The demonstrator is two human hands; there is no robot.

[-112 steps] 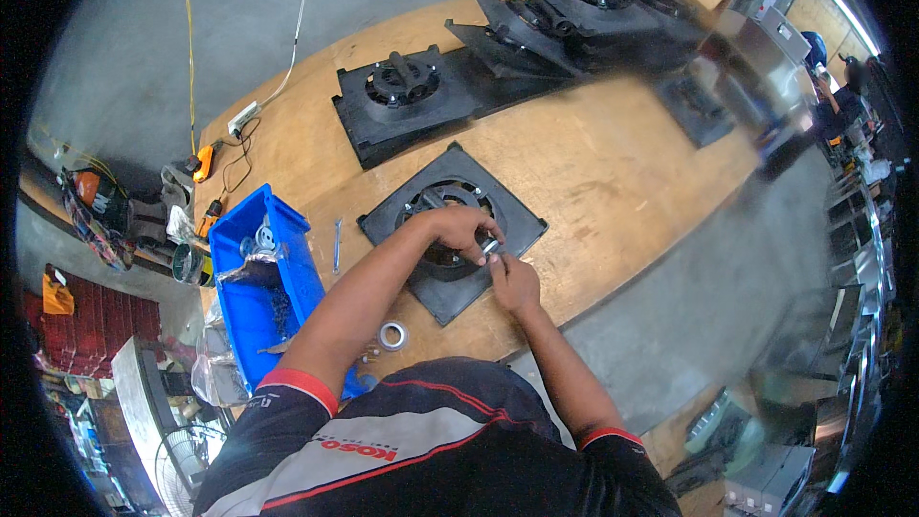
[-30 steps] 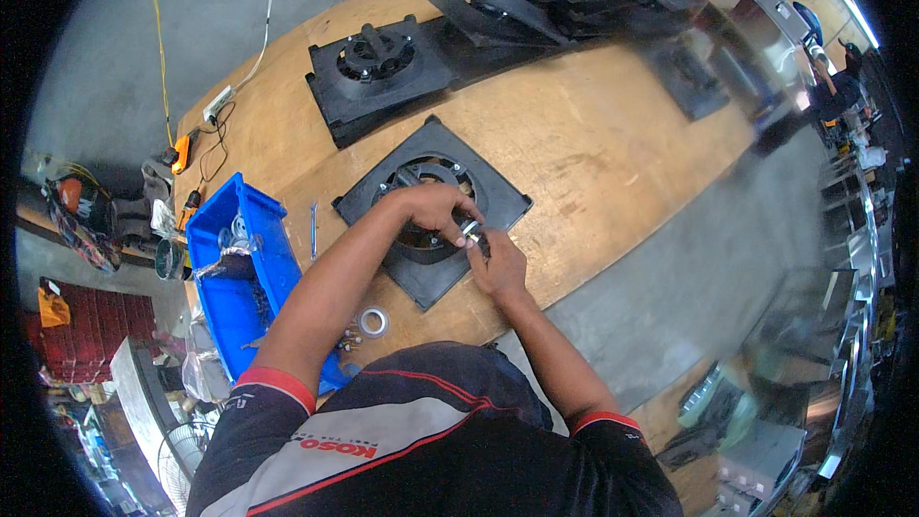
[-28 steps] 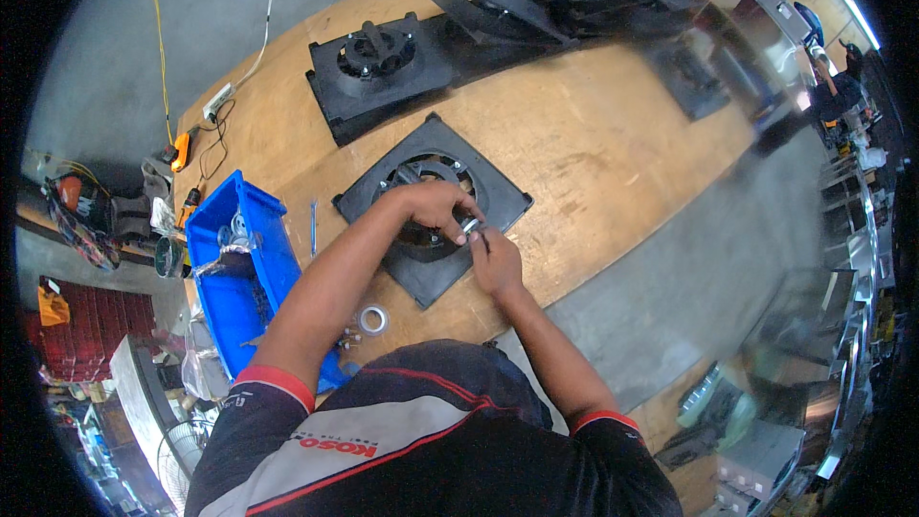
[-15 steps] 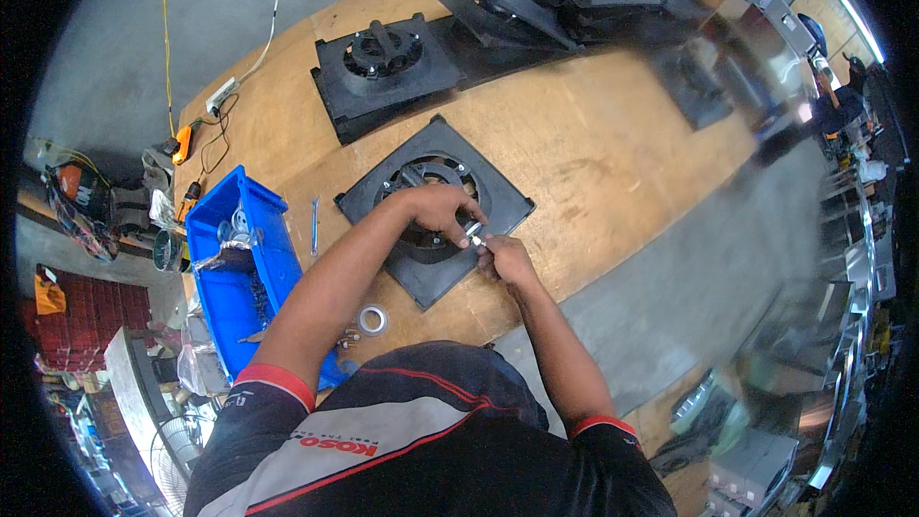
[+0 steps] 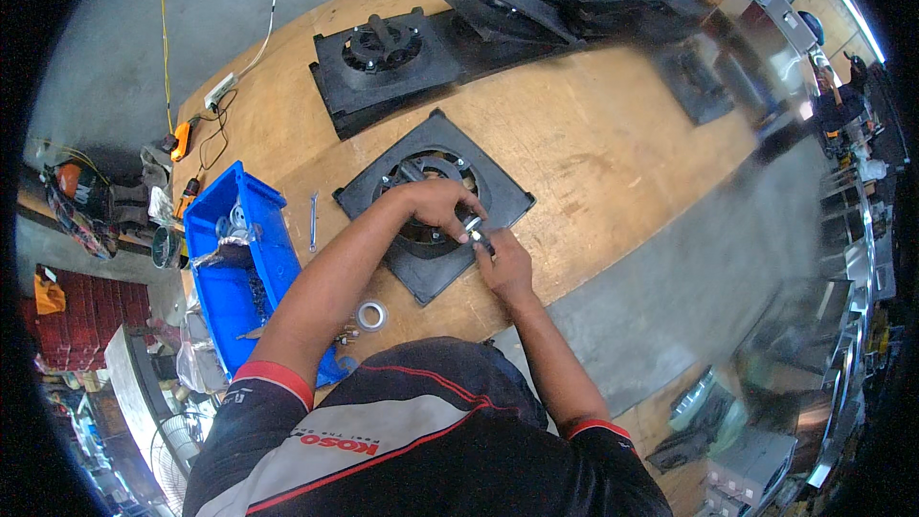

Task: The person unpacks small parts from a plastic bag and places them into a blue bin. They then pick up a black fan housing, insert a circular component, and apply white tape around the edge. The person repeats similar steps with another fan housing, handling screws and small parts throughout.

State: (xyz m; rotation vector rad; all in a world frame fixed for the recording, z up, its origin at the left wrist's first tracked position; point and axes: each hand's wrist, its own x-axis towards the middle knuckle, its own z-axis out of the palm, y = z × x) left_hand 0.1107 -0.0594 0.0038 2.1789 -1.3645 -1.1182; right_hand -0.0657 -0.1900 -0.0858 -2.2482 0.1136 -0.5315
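Observation:
A black square fan panel (image 5: 421,273) with a round, slotted centre lies on the wooden table in front of me. Over its near right part, the fingers of my left hand (image 5: 442,206) are closed on a small shiny metal cylinder (image 5: 473,224). Close against that piece, my right hand (image 5: 507,263) pinches something small, partly pale and partly dark, which I cannot make out. Both hands sit just above the panel, their fingertips almost meeting.
A blue crate (image 5: 278,241) with small parts stands left of my left arm, near a wrench (image 5: 314,222) and a silver tape roll (image 5: 371,327). More black fan panels (image 5: 340,86) lie along the far side. A cordless drill (image 5: 189,196) and a power strip (image 5: 220,90) are at far left.
My right hand has turned and its fingers now point more upward beside the metal cylinder. The left hand keeps its hold almost unmoved.

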